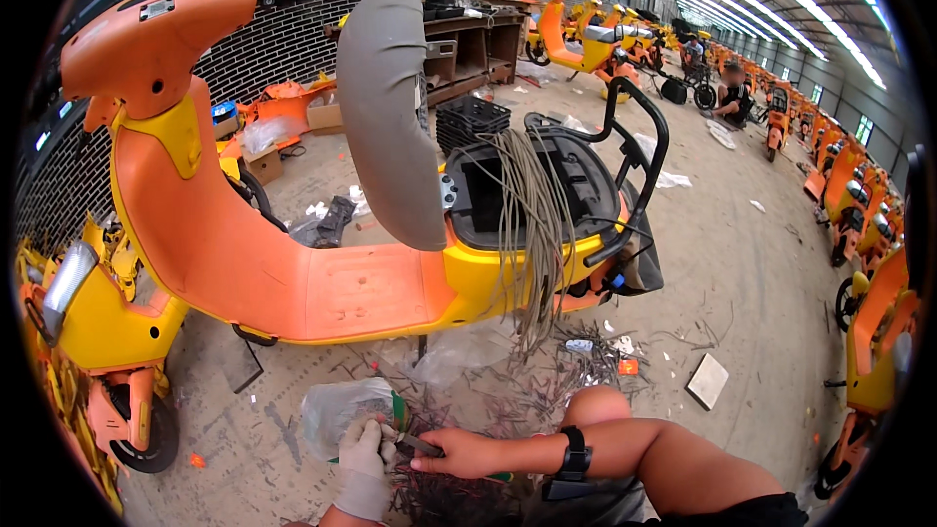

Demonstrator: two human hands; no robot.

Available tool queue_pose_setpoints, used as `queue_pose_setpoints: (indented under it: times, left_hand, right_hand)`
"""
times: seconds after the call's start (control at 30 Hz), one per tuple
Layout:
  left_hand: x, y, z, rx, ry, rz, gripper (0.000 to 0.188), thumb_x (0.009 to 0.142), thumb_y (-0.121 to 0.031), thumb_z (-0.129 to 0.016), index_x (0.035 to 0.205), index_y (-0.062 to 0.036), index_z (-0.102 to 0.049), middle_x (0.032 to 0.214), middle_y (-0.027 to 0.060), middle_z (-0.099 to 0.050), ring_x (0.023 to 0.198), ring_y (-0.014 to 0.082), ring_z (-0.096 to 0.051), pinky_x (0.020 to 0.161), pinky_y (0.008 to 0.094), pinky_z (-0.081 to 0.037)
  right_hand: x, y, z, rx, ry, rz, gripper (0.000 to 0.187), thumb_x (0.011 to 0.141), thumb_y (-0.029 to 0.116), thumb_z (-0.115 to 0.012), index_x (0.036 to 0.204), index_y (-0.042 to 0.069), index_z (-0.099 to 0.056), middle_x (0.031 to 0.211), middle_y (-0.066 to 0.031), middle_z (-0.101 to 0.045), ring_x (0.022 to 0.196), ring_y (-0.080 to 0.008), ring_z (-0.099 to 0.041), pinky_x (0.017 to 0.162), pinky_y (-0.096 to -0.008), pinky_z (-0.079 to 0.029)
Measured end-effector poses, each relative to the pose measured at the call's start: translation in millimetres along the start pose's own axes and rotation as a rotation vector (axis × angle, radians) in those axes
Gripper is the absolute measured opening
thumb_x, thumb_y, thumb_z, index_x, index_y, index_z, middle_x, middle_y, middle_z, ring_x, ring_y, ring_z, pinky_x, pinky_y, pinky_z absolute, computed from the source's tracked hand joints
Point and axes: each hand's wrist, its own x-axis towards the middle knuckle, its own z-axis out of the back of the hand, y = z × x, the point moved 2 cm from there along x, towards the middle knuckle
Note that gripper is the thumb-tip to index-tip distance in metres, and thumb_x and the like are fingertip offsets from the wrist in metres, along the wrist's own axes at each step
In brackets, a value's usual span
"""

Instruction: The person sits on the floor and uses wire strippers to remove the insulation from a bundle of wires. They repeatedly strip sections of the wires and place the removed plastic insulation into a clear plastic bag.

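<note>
Low in front of me, my left hand (361,451), in a pale glove, is closed in a pinch; what it holds is too small to make out. My right hand (465,454), bare, grips a slim dark-handled tool (422,444) whose other end reaches the gloved fingers. Just beyond the left hand lies a clear plastic bag (337,410). Past both hands stands an orange and yellow scooter (361,288) with its grey seat (386,117) tipped up. A bundle of grey cables (532,224) hangs over its open seat compartment.
Dark cable scraps (556,381) litter the floor beyond my hands. A pale square tile (708,382) lies to the right. Another scooter (117,332) stands at the left, and a row of scooters (874,332) lines the right. A person (732,98) sits far off.
</note>
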Motion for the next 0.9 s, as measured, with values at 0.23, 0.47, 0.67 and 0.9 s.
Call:
queue_pose_setpoints:
  times: [0.23, 0.47, 0.67, 0.9]
  left_hand:
    - [-14.5, 8.4, -4.6, -0.031, 0.044, 0.057, 0.017, 0.102, -0.018, -0.047, 0.107, -0.0045, -0.056, 0.074, 0.0012, -0.054, 0.051, 0.0085, -0.042, 0.042, 0.0244, -0.032]
    - [-29.4, 23.6, -2.8, -0.072, -0.003, 0.071, 0.019, 0.101, -0.016, -0.047, 0.112, -0.0019, -0.055, 0.076, 0.0011, -0.055, 0.053, 0.008, -0.044, 0.045, 0.0229, -0.035]
    - [-36.5, 28.7, 0.2, -0.208, -0.013, 0.08, 0.017, 0.101, -0.019, -0.047, 0.106, -0.0055, -0.056, 0.078, 0.0073, -0.059, 0.057, 0.0171, -0.054, 0.05, 0.0308, -0.046]
    - [-48.7, 15.4, 1.6, -0.229, 0.043, 0.105, 0.015, 0.101, -0.02, -0.045, 0.101, -0.0083, -0.055, 0.073, -0.0005, -0.054, 0.049, 0.0101, -0.042, 0.038, 0.0256, -0.03]
  right_hand:
    - [0.0, 3.1, -7.6, 0.047, -0.016, 0.114, 0.032, 0.095, 0.034, -0.065, 0.099, 0.002, -0.058, 0.082, -0.0097, -0.062, 0.077, -0.0159, -0.055, 0.071, -0.0353, -0.048]
    - [-15.2, 25.1, -16.8, -0.095, -0.008, 0.085, 0.04, 0.09, 0.035, -0.07, 0.105, 0.001, -0.057, 0.092, -0.0197, -0.066, 0.087, -0.0327, -0.065, 0.077, -0.0402, -0.05]
    - [-16.7, 15.6, -27.6, -0.03, -0.102, 0.06, 0.042, 0.088, 0.04, -0.072, 0.101, 0.003, -0.057, 0.086, -0.0156, -0.064, 0.08, -0.0237, -0.062, 0.074, -0.037, -0.049]
    - [-7.6, -3.0, -29.1, 0.059, -0.075, 0.112, 0.036, 0.089, 0.031, -0.072, 0.107, 0.003, -0.058, 0.092, -0.0079, -0.064, 0.089, -0.0158, -0.059, 0.082, -0.0325, -0.047]
